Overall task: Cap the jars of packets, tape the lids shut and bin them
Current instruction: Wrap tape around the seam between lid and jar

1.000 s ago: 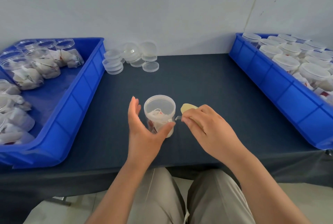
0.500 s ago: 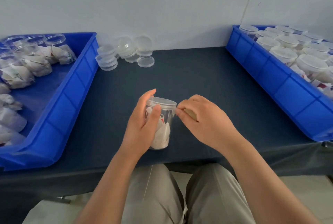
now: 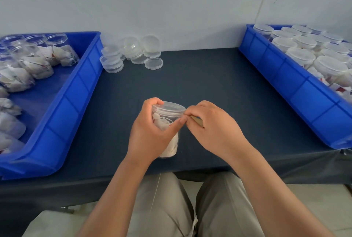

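Now the left hand [image 3: 150, 133] grips the jar [image 3: 172, 143] it merely flanked, right hand [image 3: 211, 130] pinching tape [image 3: 197, 121] to the lid [image 3: 168, 108]: sealing starts.

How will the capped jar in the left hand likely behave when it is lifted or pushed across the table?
The jar is probably light: it is clear plastic holding only white packets. It is taller than wide, so a push near the lid may tip it. Its smooth wall could slip; the left hand wraps round it.
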The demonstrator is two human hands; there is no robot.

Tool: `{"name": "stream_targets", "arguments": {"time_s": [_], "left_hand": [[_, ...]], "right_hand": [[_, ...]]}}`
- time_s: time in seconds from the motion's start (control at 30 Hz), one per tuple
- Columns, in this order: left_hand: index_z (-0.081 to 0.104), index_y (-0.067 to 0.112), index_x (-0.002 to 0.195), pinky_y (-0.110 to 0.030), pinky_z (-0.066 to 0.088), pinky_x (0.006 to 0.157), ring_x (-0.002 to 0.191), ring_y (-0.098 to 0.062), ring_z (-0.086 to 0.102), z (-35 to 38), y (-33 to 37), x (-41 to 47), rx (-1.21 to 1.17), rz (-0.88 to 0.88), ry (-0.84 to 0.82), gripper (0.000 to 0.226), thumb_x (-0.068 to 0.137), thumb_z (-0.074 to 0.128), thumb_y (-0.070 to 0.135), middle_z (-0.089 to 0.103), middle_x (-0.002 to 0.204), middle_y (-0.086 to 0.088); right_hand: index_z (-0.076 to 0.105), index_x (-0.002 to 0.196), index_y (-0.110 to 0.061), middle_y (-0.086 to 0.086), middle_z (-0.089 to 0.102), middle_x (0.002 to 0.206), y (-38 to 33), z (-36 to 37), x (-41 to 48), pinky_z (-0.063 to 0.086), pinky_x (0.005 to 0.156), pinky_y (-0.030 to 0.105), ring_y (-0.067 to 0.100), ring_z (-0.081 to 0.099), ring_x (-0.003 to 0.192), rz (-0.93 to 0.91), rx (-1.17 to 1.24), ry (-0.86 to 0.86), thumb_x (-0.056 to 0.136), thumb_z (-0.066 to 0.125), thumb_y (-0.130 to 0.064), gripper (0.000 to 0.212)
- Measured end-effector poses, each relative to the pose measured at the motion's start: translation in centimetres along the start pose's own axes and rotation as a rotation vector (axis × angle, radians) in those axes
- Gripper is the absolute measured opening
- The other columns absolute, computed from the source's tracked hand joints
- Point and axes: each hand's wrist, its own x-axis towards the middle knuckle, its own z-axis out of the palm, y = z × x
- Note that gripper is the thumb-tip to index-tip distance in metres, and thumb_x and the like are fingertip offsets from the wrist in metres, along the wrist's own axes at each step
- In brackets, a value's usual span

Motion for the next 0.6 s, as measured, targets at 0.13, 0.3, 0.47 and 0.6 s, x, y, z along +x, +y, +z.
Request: {"name": "stream_targets", "arguments": {"time_s": [0.13, 0.3, 0.47, 0.6], "left_hand": [[0.043, 0.049, 0.124, -0.010, 0.052, 0.068, 0.099, 0.008, 0.065, -0.1, -0.2, 0.0, 0.103, 0.023, 0.021, 0.068, 0.074, 0.058, 0.094, 0.062, 0.107, 0.034], [0.043, 0.041, 0.129, -0.024, 0.058, 0.079, 0.100, 0.012, 0.061, -0.2, -0.7, 0.0, 0.165, 0.062, 0.039, 0.064, 0.083, 0.057, 0.084, 0.056, 0.109, 0.038], [0.045, 0.042, 0.126, -0.018, 0.054, 0.074, 0.099, 0.002, 0.066, -0.6, -0.7, 0.2, 0.124, 0.044, 0.011, 0.072, 0.076, 0.062, 0.091, 0.064, 0.110, 0.025], [0.043, 0.048, 0.123, -0.018, 0.051, 0.074, 0.100, 0.008, 0.063, -0.5, -1.2, 0.5, 0.138, 0.008, 0.004, 0.055, 0.081, 0.064, 0.076, 0.063, 0.110, 0.028]], "right_hand": [[0.071, 0.113, -0.043, -0.017, 0.061, 0.104, 0.0, 0.1, -0.1, 0.058, 0.075, 0.034, 0.009, 0.063, 0.091, -0.006, 0.008, -0.010, 0.108, 0.047, -0.050, 0.026], [0.071, 0.114, -0.043, -0.017, 0.061, 0.104, -0.2, 0.3, -0.1, 0.059, 0.076, 0.035, 0.009, 0.064, 0.090, -0.019, 0.001, -0.004, 0.108, 0.047, -0.053, 0.027], [0.071, 0.112, -0.042, -0.017, 0.060, 0.103, 0.0, 0.5, 0.1, 0.059, 0.078, 0.036, 0.010, 0.063, 0.090, -0.031, 0.007, -0.006, 0.108, 0.049, -0.050, 0.023], [0.064, 0.118, -0.047, -0.019, 0.056, 0.111, 0.6, 0.3, -0.3, 0.054, 0.080, 0.026, 0.007, 0.062, 0.095, -0.039, 0.077, -0.054, 0.104, 0.048, -0.059, 0.025]]}}
